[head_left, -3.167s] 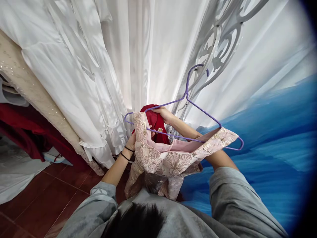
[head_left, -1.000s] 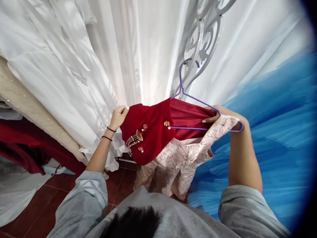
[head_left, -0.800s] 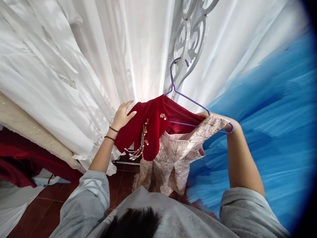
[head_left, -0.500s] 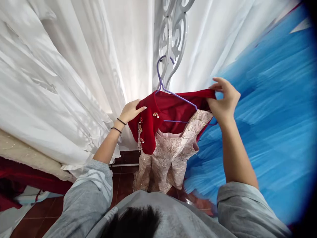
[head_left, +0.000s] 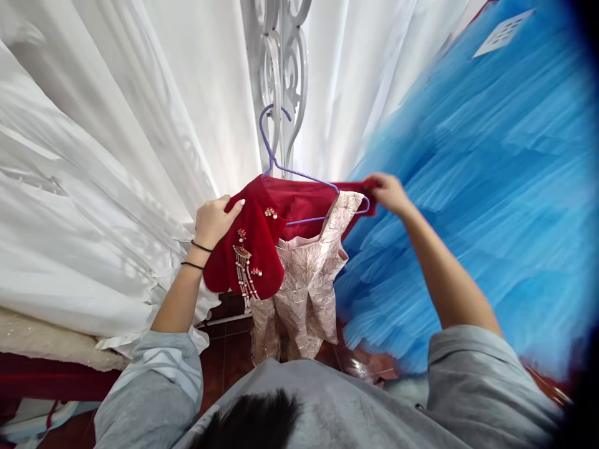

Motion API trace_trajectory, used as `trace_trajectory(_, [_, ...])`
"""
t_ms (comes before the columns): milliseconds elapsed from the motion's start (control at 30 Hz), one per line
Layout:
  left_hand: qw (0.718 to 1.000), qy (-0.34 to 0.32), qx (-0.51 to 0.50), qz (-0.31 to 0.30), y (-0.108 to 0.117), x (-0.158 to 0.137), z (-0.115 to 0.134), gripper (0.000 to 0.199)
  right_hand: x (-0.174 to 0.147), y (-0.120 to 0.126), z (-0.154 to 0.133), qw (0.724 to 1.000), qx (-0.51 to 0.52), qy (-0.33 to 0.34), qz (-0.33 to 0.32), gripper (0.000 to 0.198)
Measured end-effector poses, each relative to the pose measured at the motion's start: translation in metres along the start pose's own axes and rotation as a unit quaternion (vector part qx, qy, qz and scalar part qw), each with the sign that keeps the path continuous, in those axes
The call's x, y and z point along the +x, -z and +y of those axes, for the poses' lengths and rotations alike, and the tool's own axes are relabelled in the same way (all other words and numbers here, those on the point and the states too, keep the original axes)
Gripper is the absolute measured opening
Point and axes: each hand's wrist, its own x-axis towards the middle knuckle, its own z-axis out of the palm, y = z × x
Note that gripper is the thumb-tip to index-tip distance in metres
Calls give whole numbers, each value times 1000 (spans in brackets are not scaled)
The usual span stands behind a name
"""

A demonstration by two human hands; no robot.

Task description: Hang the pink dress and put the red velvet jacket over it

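A purple hanger (head_left: 306, 177) hooks onto a white scrolled metal stand. From it hangs a pale pink brocade dress (head_left: 311, 268), one strap over the hanger's right arm. A red velvet capelet (head_left: 255, 243) with beaded ornaments and tassels drapes over the hanger's left side and behind it. My left hand (head_left: 216, 219) grips the capelet's left shoulder, thumb on top. My right hand (head_left: 386, 192) pinches the capelet's other end beyond the hanger's right tip and holds the cloth stretched; its fingers are slightly blurred.
The white stand (head_left: 281, 75) rises at the middle, before white drapery (head_left: 187, 81). Blue tulle (head_left: 449, 206) fills the right side, with a white tag (head_left: 503, 32) on it. Dark red tiles (head_left: 234, 355) lie below. A glittery cream cloth (head_left: 51, 337) is at the lower left.
My view has turned right. My right hand has drawn the capelet's right end outward and lower, off the dress strap's front. The beaded left panel now faces me more fully.
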Motion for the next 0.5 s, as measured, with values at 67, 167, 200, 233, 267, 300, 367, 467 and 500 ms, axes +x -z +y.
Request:
trace_trajectory(67, [1000, 1, 14, -6, 4, -5, 4, 42, 4, 33, -6, 984, -93, 50, 141, 33])
trace_trajectory(167, [1000, 8, 26, -3, 10, -14, 6, 40, -6, 38, -8, 946, -204, 68, 244, 37])
trace_trajectory(200, [1000, 7, 25, 5, 12, -17, 6, 38, -12, 30, -5, 948, -218, 47, 228, 36])
trace_trajectory(233, [999, 4, 23, 23, 12, -20, 7, 35, -16, 20, -1, 956, -219, 19, 193, 34])
trace_trajectory(267, [999, -4, 17, 52, 12, -23, 10, 31, -20, 9, 4, 966, -211, -9, 151, 33])
trace_trajectory(300, [996, -18, 9, 88, 10, -25, 15, 28, -22, 0, 9, 973, -199, -34, 114, 32])
trace_trajectory(367, [987, -66, -15, 149, 0, -28, 34, 23, -20, -11, 16, 978, -181, -65, 79, 32])
trace_trajectory(467, [977, -157, -75, 123, -30, -23, 83, 19, -6, -10, 14, 979, -163, -63, 107, 32])
trace_trajectory(500, [976, -172, -95, 90, -43, -19, 102, 19, 0, -6, 11, 979, -155, -57, 123, 32])
